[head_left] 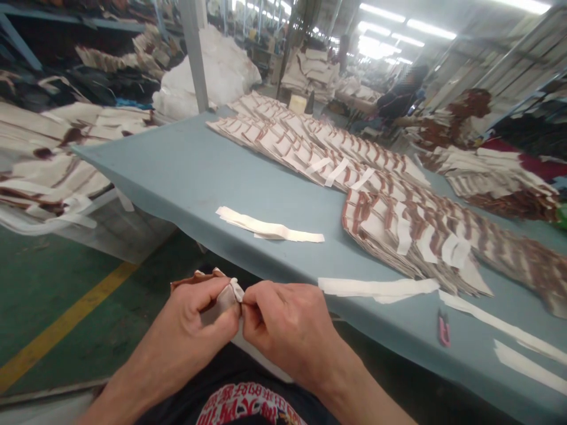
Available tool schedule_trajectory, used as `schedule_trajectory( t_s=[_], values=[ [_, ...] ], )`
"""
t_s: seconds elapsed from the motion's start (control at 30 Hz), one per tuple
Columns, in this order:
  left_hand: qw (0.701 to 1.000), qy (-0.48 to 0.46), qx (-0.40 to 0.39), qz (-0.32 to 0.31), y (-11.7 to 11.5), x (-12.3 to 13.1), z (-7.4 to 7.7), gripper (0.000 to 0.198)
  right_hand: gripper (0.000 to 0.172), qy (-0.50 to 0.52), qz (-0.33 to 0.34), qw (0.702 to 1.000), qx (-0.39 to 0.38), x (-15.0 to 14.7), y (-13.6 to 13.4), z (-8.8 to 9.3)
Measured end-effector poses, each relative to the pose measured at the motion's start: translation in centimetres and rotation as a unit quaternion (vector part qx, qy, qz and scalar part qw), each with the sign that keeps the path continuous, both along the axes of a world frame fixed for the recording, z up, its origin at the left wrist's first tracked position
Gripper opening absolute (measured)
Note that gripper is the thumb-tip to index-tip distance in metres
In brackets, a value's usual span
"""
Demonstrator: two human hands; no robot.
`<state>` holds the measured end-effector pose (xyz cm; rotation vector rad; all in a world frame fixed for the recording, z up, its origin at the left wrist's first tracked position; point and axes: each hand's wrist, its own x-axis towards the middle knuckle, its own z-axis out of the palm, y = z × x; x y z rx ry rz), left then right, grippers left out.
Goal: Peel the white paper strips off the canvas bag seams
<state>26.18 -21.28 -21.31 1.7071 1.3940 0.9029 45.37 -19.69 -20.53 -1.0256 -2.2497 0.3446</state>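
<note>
Just in front of my body, below the table's near edge, both hands meet on a small cream fabric piece (225, 298) with brown parts. My left hand (195, 321) pinches it between thumb and fingers, and a brown edge shows behind the knuckles. Fingertips of my right hand (283, 324) are closed on a white folded end (238, 289) of the same piece. Most of the fabric is hidden by my hands. On the table ahead lies a stack of cream strips (270, 227); a second strip stack (376, 288) is right of my right hand.
The blue-topped table (177, 171) carries overlapping rows of cream, brown-edged fabric pieces (305, 141). Pink thread snips (443, 327) and more strips (500, 321) lie at the right. A bin (133, 221) full of fabric stands left. Another person (398, 100) sits in the background.
</note>
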Motion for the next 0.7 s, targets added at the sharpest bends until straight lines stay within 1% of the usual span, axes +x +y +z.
schedule_trajectory(
  t_s=[0.03, 0.07, 0.1, 0.13, 0.17, 0.2, 0.23, 0.27, 0.3, 0.33, 0.4, 0.43, 0.47, 0.5, 0.53, 0.57, 0.63, 0.7],
  values=[
    [1.000, -0.012, -0.001, 0.007, 0.1, 0.2, 0.0, 0.026, 0.017, 0.054, -0.012, 0.995, -0.085, -0.2, 0.1, -0.4],
    [0.999, -0.032, -0.014, 0.013, 0.2, 0.3, -0.1, 0.027, 0.015, 0.115, -0.021, 0.975, -0.190, -0.4, 0.2, -0.8],
    [0.997, -0.062, -0.040, 0.014, 0.2, 0.4, -0.4, 0.028, 0.015, 0.179, -0.022, 0.937, -0.300, -0.5, 0.3, -1.3],
    [0.992, -0.099, -0.074, 0.011, 0.3, 0.3, -0.8, 0.029, 0.018, 0.236, -0.018, 0.887, -0.397, -0.7, 0.4, -1.7],
    [0.984, -0.137, -0.112, 0.000, 0.3, 0.3, -1.2, 0.031, 0.023, 0.283, -0.007, 0.837, -0.469, -0.8, 0.3, -2.0],
    [0.975, -0.169, -0.146, -0.015, 0.3, 0.2, -1.6, 0.034, 0.027, 0.315, 0.007, 0.800, -0.512, -0.8, 0.3, -2.2],
    [0.967, -0.189, -0.170, -0.029, 0.3, 0.1, -1.9, 0.037, 0.029, 0.331, 0.018, 0.782, -0.528, -0.8, 0.2, -2.3],
    [0.963, -0.194, -0.185, -0.039, 0.3, 0.0, -2.0, 0.039, 0.028, 0.331, 0.019, 0.787, -0.520, -0.5, 0.1, -2.3],
    [0.963, -0.184, -0.193, -0.045, 0.4, 0.0, -1.9, 0.040, 0.025, 0.318, 0.013, 0.811, -0.491, -0.2, 0.0, -2.1],
    [0.965, -0.166, -0.194, -0.049, 0.5, 0.0, -1.7, 0.039, 0.020, 0.294, 0.007, 0.847, -0.443, 0.2, 0.0, -1.9],
    [0.974, -0.123, -0.182, -0.052, 0.6, 0.2, -1.1, 0.036, 0.008, 0.212, 0.004, 0.930, -0.300, 1.1, 0.1, -1.4],
    [0.979, -0.101, -0.167, -0.051, 0.7, 0.3, -0.8, 0.034, 0.006, 0.162, 0.010, 0.964, -0.212, 1.5, 0.2, -1.2],
    [0.985, -0.077, -0.145, -0.047, 0.8, 0.5, -0.5, 0.032, 0.009, 0.110, 0.018, 0.986, -0.126, 1.9, 0.3, -1.0],
    [0.991, -0.050, -0.119, -0.041, 0.8, 0.6, -0.4, 0.031, 0.014, 0.062, 0.023, 0.997, -0.050, 2.1, 0.5, -0.8],
    [0.995, -0.022, -0.094, -0.035, 0.8, 0.7, -0.3, 0.031, 0.020, 0.021, 0.026, 0.999, 0.010, 2.2, 0.7, -0.7],
    [0.997, 0.005, -0.073, -0.030, 0.8, 0.8, -0.2, 0.033, 0.025, -0.009, 0.026, 0.998, 0.053, 2.3, 0.9, -0.7],
    [0.998, 0.046, -0.041, -0.028, 0.7, 1.0, 0.0, 0.036, 0.031, -0.039, 0.025, 0.995, 0.093, 2.2, 1.2, -0.5],
    [0.997, 0.068, -0.021, -0.032, 0.6, 1.2, 0.3, 0.036, 0.032, -0.035, 0.024, 0.994, 0.096, 2.1, 1.4, -0.5]
  ],
)
